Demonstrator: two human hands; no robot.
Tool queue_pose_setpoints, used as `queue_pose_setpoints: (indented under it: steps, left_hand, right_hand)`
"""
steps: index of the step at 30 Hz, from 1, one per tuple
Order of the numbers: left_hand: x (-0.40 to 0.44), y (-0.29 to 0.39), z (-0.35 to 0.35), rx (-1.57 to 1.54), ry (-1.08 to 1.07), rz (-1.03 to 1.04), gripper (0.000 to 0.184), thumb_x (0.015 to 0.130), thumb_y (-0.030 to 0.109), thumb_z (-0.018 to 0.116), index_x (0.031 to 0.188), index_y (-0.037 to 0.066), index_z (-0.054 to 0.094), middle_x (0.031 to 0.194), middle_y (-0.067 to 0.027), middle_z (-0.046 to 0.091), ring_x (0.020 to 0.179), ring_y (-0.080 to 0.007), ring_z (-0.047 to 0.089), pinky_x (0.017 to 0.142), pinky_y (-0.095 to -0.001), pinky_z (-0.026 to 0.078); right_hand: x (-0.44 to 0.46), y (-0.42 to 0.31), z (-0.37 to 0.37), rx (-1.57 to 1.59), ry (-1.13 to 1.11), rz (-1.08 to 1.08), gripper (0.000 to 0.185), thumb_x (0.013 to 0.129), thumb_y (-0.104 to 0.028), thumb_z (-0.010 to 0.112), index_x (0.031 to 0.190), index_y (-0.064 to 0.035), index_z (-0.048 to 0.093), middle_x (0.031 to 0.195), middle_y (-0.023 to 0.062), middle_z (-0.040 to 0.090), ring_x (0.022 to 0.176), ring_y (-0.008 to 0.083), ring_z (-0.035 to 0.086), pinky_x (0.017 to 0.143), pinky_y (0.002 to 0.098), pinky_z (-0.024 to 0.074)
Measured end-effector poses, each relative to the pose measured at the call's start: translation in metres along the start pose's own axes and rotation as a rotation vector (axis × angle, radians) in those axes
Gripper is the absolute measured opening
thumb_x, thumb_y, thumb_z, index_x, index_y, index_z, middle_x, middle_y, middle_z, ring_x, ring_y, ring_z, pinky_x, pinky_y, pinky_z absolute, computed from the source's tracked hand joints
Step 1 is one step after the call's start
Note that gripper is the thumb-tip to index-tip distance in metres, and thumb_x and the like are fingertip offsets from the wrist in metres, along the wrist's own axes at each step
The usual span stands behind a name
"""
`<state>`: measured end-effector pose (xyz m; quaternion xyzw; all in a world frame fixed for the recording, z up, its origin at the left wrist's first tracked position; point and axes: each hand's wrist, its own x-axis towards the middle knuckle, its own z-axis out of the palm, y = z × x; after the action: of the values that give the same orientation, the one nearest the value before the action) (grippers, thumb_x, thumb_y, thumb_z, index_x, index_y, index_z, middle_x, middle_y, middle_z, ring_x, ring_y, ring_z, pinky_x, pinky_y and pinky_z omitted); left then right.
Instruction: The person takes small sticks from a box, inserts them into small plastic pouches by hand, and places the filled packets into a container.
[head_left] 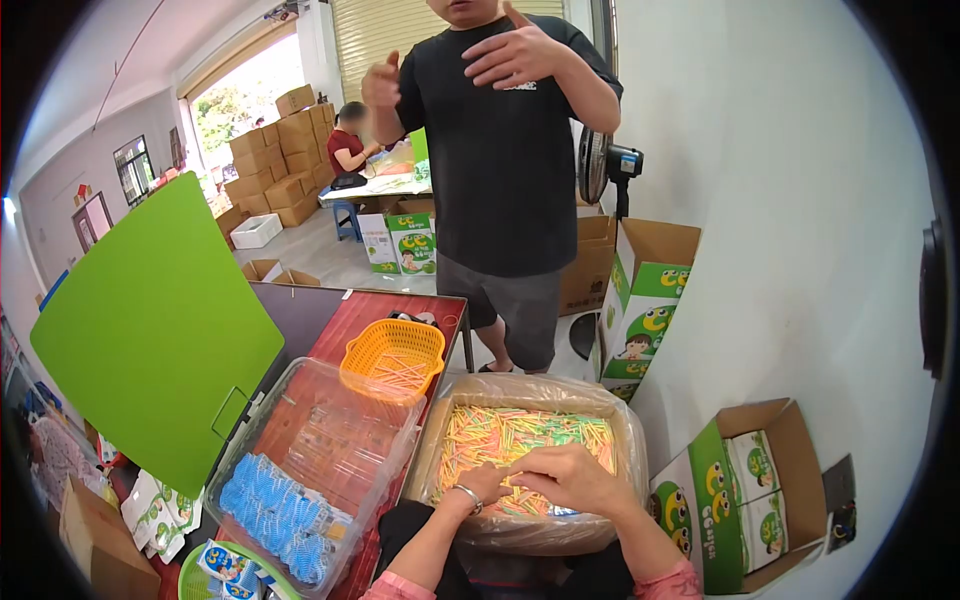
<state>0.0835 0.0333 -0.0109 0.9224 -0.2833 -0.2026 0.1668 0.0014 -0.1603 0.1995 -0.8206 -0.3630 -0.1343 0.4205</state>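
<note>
A lined box (pixel 628 440) full of thin coloured sticks (pixel 530 425) stands in front of me. My left hand (pixel 484 483) is low over the sticks at the box's near side, a bracelet on its wrist; its fingertips blend into the sticks. Beside it, my right hand (pixel 575 478) has curved fingers pointing left, close to the left hand. Whether either hand holds a stick is too small to tell. On the red table (pixel 340 325), a clear plastic bin (pixel 340 430) holds blue-and-white packets (pixel 280 510), and an orange basket (pixel 435 350) holds several pink sticks.
A person (pixel 505 150) in a black shirt stands beyond the box with both hands raised. Another person (pixel 345 150) sits at a far table. A green board (pixel 160 330) rises at left. Open cartons (pixel 655 310) stand at right, near a fan (pixel 595 168). A green basket (pixel 195 575) is lower left.
</note>
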Motion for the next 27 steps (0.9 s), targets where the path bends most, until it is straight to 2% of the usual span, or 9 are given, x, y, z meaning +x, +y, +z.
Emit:
queue_pose_setpoints:
  steps: [4, 7, 8, 12, 16, 17, 19, 22, 27]
  left_hand:
    - [-0.018, 0.026, -0.031, 0.068, 0.085, 0.058, 0.044, 0.090, 0.037, 0.062, 0.127, 0.014, 0.061, 0.111, -0.0207, 0.065, 0.102, -0.0357, 0.065, 0.085, -0.0462, 0.052]
    - [-0.021, 0.034, -0.051, -0.365, 0.432, 0.190, 0.032, 0.089, 0.025, 0.066, 0.115, 0.005, 0.067, 0.101, -0.0186, 0.069, 0.092, -0.0339, 0.067, 0.079, -0.0430, 0.053]
    - [-0.033, 0.047, -0.068, -0.495, 0.636, 0.312, 0.021, 0.086, 0.010, 0.069, 0.105, 0.000, 0.069, 0.094, -0.0149, 0.070, 0.085, -0.0297, 0.067, 0.076, -0.0374, 0.052]
    - [-0.112, 0.103, -0.160, -0.487, 1.060, 0.428, 0.016, 0.082, 0.000, 0.070, 0.098, -0.001, 0.069, 0.091, -0.0116, 0.069, 0.083, -0.0230, 0.065, 0.074, -0.0321, 0.051]
    - [-0.198, 0.143, -0.227, -0.409, 1.544, 0.641, 0.008, 0.084, 0.008, 0.067, 0.090, 0.002, 0.068, 0.082, -0.0082, 0.063, 0.076, -0.0222, 0.059, 0.069, -0.0316, 0.047]
    - [-0.216, 0.152, -0.238, -0.383, 1.598, 0.667, 0.016, 0.092, 0.017, 0.056, 0.087, 0.002, 0.059, 0.082, -0.0072, 0.053, 0.077, -0.0190, 0.048, 0.071, -0.0324, 0.041]
    - [-0.245, 0.162, -0.267, 0.001, 1.791, 0.797, 0.015, 0.087, 0.019, 0.060, 0.094, 0.007, 0.063, 0.076, -0.0041, 0.055, 0.073, -0.0183, 0.052, 0.068, -0.0342, 0.044]
    - [-0.311, 0.167, -0.257, 0.014, 1.682, 0.795, 0.030, 0.096, 0.042, 0.055, 0.098, 0.012, 0.054, 0.093, -0.0023, 0.049, 0.092, -0.0166, 0.044, 0.091, -0.0469, 0.036]
    - [-0.347, 0.169, -0.268, 0.488, 1.556, 0.979, 0.024, 0.104, 0.037, 0.036, 0.112, 0.015, 0.042, 0.097, 0.0025, 0.049, 0.091, -0.0167, 0.048, 0.098, -0.0525, 0.040]
  right_hand:
    - [0.000, -0.007, -0.013, -0.044, 0.095, 0.012, 0.012, 0.081, -0.007, 0.074, 0.092, -0.0026, 0.071, 0.081, 0.0095, 0.070, 0.068, 0.0228, 0.067, 0.060, 0.0319, 0.0513]
    - [0.005, -0.031, -0.039, -0.055, 0.217, 0.050, 0.012, 0.079, -0.003, 0.075, 0.091, -0.0019, 0.072, 0.078, 0.0095, 0.070, 0.066, 0.0211, 0.066, 0.059, 0.0311, 0.0509]
    - [0.006, -0.038, -0.048, -0.077, 0.269, 0.035, 0.012, 0.078, 0.001, 0.075, 0.090, -0.0013, 0.072, 0.075, 0.0095, 0.069, 0.063, 0.0189, 0.065, 0.057, 0.0287, 0.0492]
    - [0.003, -0.063, -0.083, -0.130, 0.417, -0.102, 0.018, 0.075, 0.000, 0.078, 0.091, -0.0016, 0.071, 0.073, 0.0092, 0.067, 0.056, 0.0159, 0.060, 0.049, 0.0266, 0.0443]
    - [0.003, -0.104, -0.109, -0.161, 0.617, -0.273, 0.022, 0.070, 0.004, 0.078, 0.091, -0.0004, 0.070, 0.074, 0.0103, 0.068, 0.058, 0.0167, 0.061, 0.048, 0.0265, 0.0429]
    - [0.003, -0.111, -0.114, -0.148, 0.656, -0.334, 0.026, 0.069, 0.005, 0.078, 0.093, -0.0001, 0.069, 0.076, 0.0109, 0.068, 0.058, 0.0179, 0.061, 0.048, 0.0263, 0.0428]
    - [-0.006, -0.122, -0.136, -0.135, 0.551, -0.453, 0.032, 0.070, 0.004, 0.077, 0.101, -0.0011, 0.067, 0.082, 0.0123, 0.069, 0.059, 0.0203, 0.062, 0.049, 0.0268, 0.0441]
    - [0.000, -0.141, -0.140, -0.182, 0.558, -0.640, 0.022, 0.089, -0.014, 0.065, 0.107, -0.0016, 0.062, 0.071, 0.0026, 0.053, 0.060, 0.0143, 0.049, 0.051, 0.0256, 0.0365]
    - [-0.019, -0.153, -0.138, -0.238, 0.623, -0.776, 0.040, 0.099, -0.041, 0.049, 0.116, -0.0051, 0.057, 0.075, 0.0020, 0.048, 0.068, 0.0142, 0.042, 0.058, 0.0301, 0.0329]
